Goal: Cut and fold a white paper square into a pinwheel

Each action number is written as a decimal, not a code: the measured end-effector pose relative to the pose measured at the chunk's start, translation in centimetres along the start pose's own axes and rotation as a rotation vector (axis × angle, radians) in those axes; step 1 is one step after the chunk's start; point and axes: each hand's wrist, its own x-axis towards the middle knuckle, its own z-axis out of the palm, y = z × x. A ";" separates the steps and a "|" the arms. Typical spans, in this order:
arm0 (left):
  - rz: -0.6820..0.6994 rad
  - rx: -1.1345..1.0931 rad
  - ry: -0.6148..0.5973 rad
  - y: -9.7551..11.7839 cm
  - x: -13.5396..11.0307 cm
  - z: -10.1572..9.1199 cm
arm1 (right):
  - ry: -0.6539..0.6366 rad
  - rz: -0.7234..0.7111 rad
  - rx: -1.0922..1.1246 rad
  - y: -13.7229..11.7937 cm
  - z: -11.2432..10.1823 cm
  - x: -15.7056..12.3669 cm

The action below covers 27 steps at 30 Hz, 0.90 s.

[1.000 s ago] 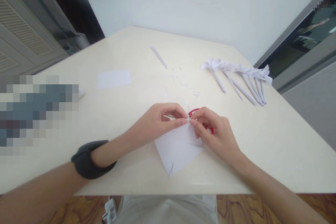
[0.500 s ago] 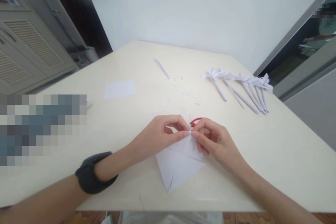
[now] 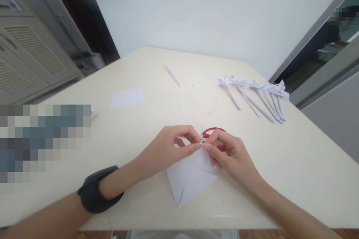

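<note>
A white sheet of paper (image 3: 189, 179) with slits cut in from its corners lies near the front of the table. My left hand (image 3: 179, 145) pinches the paper's far corner between thumb and fingers. Right beside it, my right hand (image 3: 226, 147) pinches the same corner, the fingertips of both hands almost touching. Just behind my right hand lie scissors with red handles (image 3: 214, 131), partly hidden by the fingers. Exactly how the corner is bent between the fingertips is too small to make out.
White paper pinwheels on rolled paper sticks (image 3: 252, 84) lie in a row at the right. Thin paper sticks (image 3: 171, 75) and paper scraps (image 3: 199, 104) lie mid-table. A rectangular paper (image 3: 126, 98) is at the left, near a blurred-out area (image 3: 42, 138).
The view has tilted slightly, so everything sits a little lower. Both hands keep their pinch on the paper's corner; slightly more of the red scissor handle shows.
</note>
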 end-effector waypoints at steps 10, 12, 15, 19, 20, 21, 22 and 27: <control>0.016 0.006 -0.003 -0.7 0.1 0.2 | -0.021 0.004 -0.036 -0.1 0.0 0.2; 0.026 0.010 0.000 -1.0 0.1 0.3 | -0.020 0.001 -0.040 -0.1 0.0 0.2; 0.034 0.006 0.018 -1.2 0.2 0.4 | -0.012 0.005 0.004 0.0 0.0 0.2; 0.012 -0.003 0.000 -0.7 0.2 0.2 | -0.027 0.035 0.090 -0.1 0.0 0.2; 0.000 -0.005 -0.007 -0.5 0.2 0.2 | -0.036 0.040 0.107 -0.1 0.0 0.2; -0.010 -0.008 -0.009 -0.3 0.2 0.1 | -0.042 0.040 0.122 -0.1 -0.1 0.2; -0.018 -0.011 -0.011 -0.2 0.2 0.1 | -0.045 0.037 0.135 -0.1 -0.1 0.2; -0.023 -0.021 -0.003 -0.2 0.3 0.0 | -0.061 0.021 0.159 0.0 -0.1 0.3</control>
